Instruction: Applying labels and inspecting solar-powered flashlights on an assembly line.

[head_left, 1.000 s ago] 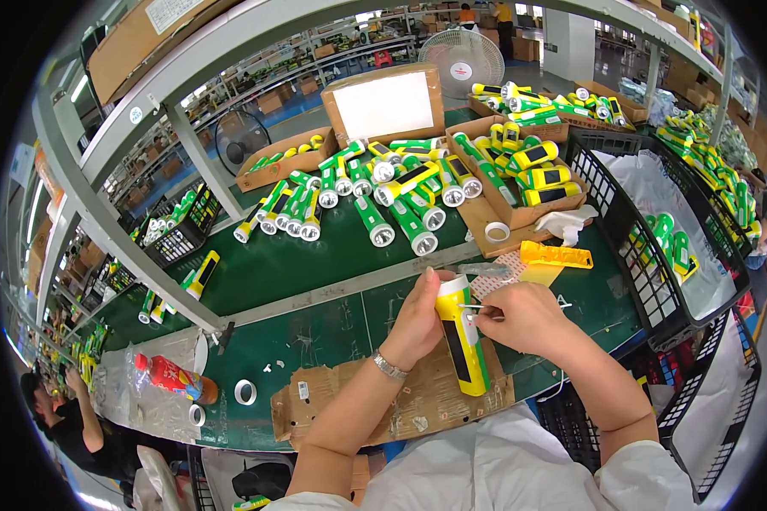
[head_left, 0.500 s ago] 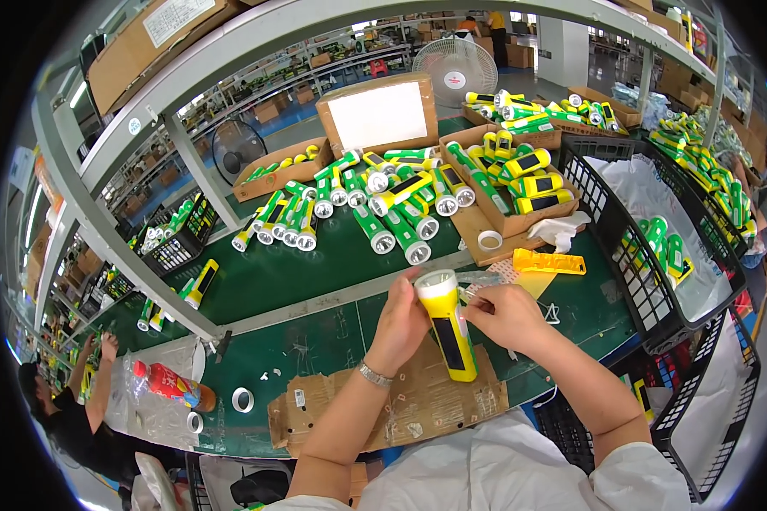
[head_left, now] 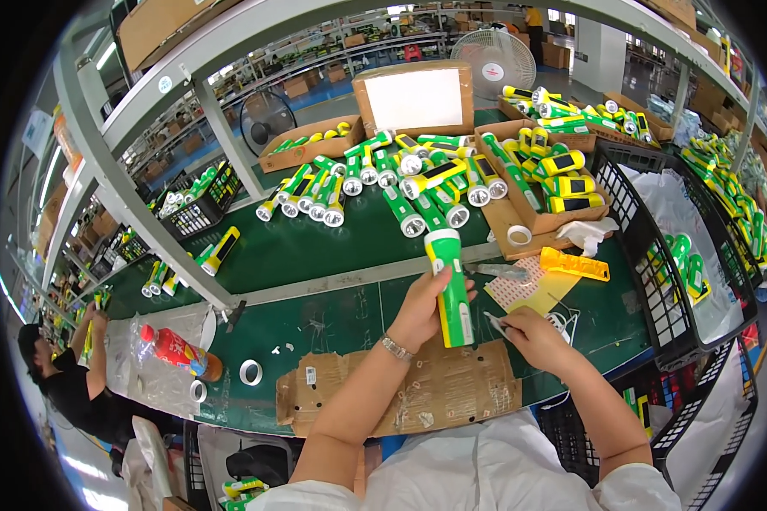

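Observation:
My left hand (head_left: 418, 313) is wrapped round a green and yellow flashlight (head_left: 458, 308), held tilted over the bench with its green side up. Its wide white-rimmed head points away from me. Just right of it, my right hand (head_left: 533, 337) pinches a small whitish piece (head_left: 496, 324), too small to name, apart from the flashlight. Below both hands lies a flattened sheet of brown cardboard (head_left: 324, 393). Beyond the flashlight, a pile of similar flashlights (head_left: 400, 210) lies on the green bench.
A box of flashlights (head_left: 528, 223) stands at the back right, near a white tape roll (head_left: 518, 235) and a yellow plastic part (head_left: 574, 264). Black crates (head_left: 635, 255) line the right side. At left are a red-labelled bottle (head_left: 179, 353), a metal post (head_left: 145, 230) and a co-worker (head_left: 68, 383).
The flashlight has been turned from its yellow side with the dark panel to its green side. My right hand has moved off it, lower and to the right, with the whitish piece.

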Tool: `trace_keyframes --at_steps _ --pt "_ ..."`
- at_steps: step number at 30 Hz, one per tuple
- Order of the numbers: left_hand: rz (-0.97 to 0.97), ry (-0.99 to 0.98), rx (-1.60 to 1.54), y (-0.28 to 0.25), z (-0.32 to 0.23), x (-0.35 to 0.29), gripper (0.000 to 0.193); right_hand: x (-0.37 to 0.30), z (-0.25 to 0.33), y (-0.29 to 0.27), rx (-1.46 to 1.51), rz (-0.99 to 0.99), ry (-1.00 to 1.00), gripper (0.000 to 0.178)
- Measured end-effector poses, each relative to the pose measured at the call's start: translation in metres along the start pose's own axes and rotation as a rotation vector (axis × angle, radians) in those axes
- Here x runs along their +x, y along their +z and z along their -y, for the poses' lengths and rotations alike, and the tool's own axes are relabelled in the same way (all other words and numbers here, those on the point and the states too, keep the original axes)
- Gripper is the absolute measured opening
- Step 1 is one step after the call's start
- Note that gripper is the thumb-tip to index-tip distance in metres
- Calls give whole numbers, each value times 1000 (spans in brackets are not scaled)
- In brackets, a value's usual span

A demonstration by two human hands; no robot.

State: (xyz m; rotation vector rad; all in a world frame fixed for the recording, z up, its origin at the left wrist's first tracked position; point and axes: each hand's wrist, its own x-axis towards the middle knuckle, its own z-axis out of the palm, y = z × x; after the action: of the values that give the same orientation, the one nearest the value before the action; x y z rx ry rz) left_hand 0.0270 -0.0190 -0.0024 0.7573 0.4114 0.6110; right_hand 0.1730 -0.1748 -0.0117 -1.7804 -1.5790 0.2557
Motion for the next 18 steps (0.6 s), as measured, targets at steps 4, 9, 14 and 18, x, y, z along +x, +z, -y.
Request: trace_keyframes --at_steps 4,9,14,18 --pt "81 -352 -330 -15 10 -7 44 14 24 -8 26 -5 -54 19" --pt "217 -600 -547 -23 22 -11 44 41 65 -31 -418 -260 -540 25" --pt "212 -513 -277 -13 14 -11 41 64 72 -33 -655 -134 -873 24" --pt "275 -460 -50 -6 8 -10 37 65 63 -26 -625 -33 -885 17"
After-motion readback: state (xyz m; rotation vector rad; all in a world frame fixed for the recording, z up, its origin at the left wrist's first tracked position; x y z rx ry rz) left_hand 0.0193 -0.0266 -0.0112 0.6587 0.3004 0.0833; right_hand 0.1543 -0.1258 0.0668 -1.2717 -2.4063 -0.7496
